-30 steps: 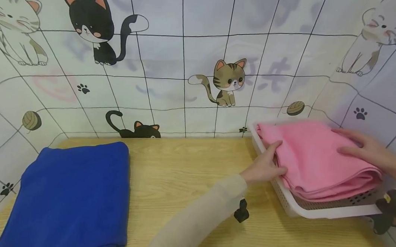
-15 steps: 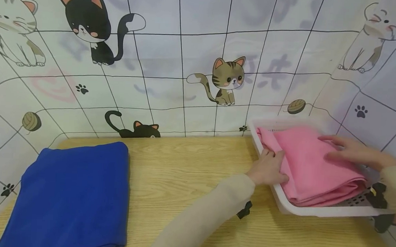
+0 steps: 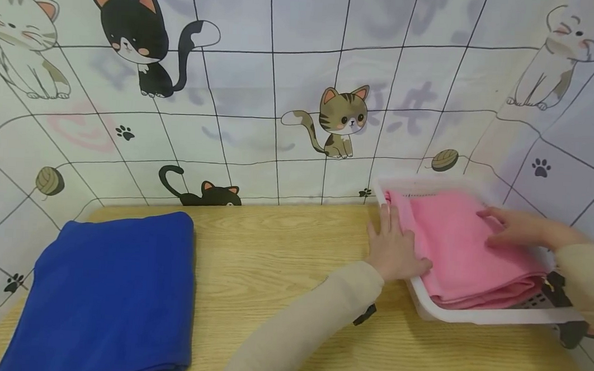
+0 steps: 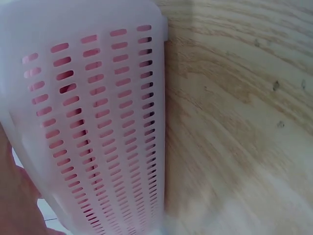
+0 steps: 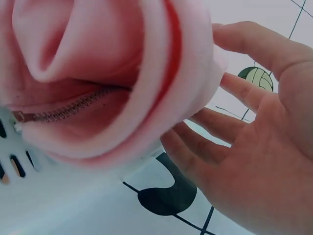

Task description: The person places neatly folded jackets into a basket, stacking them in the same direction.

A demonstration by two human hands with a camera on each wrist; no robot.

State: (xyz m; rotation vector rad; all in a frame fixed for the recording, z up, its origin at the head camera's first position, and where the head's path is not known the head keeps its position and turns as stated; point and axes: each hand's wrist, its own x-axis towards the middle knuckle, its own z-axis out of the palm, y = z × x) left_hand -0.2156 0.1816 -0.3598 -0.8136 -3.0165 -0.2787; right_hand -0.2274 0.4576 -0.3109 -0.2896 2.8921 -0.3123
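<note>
A folded pink fleece piece [image 3: 457, 244] lies in a white plastic basket [image 3: 502, 318] at the right of the head view. A metal zipper [image 5: 78, 105] shows between its folds in the right wrist view. My left hand [image 3: 393, 249] is spread over the basket's left rim, its thumb beside the pink fabric. In the left wrist view, part of that hand [image 4: 17, 191] appears past the basket's slotted wall [image 4: 90, 112]. My right hand [image 3: 519, 228] touches the pink fabric's right side with extended fingers. From the right wrist, those fingers [image 5: 220, 127] reach along its outer edge.
A folded blue cloth [image 3: 110, 293] lies on the left of the wood-grain table [image 3: 283, 246]. Behind and at both sides rises a wall covering [image 3: 242, 82] with cat drawings. The basket stands close to the back and right walls.
The pink fleece has settled lower and further left inside the basket. My left hand has unbent its fingers and spread them over the rim. My right hand has shifted left with the fabric.
</note>
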